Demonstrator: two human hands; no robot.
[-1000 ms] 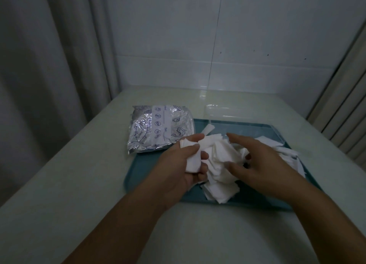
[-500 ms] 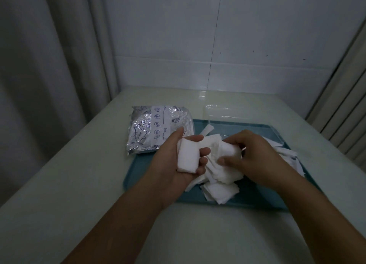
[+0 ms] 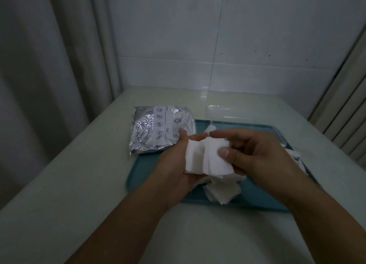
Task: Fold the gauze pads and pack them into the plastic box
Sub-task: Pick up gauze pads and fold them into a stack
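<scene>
Far left there's a pale curtain [image 3: 49, 65] hanging next to the white table [image 3: 79, 184]. Moving in, a silvery foil pouch [image 3: 160, 129] with blue printed icons lies half on the table, half on the back left corner of the teal tray [image 3: 150, 174].

Then the left hand [image 3: 178, 162], palm up over the tray's left part. A folded gauze pad [image 3: 195, 156] lies flat across its palm and fingers, thumb up along the pad's left edge, fingertips poking out past the top edge. So it's cradling the pad more than squeezing it, fingers only a bit curled.

Right up against that one, overlapping its right edge, is a second gauze pad [image 3: 216, 156]. The right hand [image 3: 255, 156] has it pinched: thumb pressed on the front face, index finger reaching over the top, other fingers curled behind. Both pads are held up above the tray, not resting on it, and the two hands are basically touching at the fingertips.

Under the hands there's a loose pile of gauze pads [image 3: 223, 190] on the tray, and more of them peek out to the right of the right wrist. Behind the hands, at the tray's back edge, sits the clear plastic box [image 3: 223, 113], pretty hard to make out because it's see-through. I can't tell if anything's in it.
</scene>
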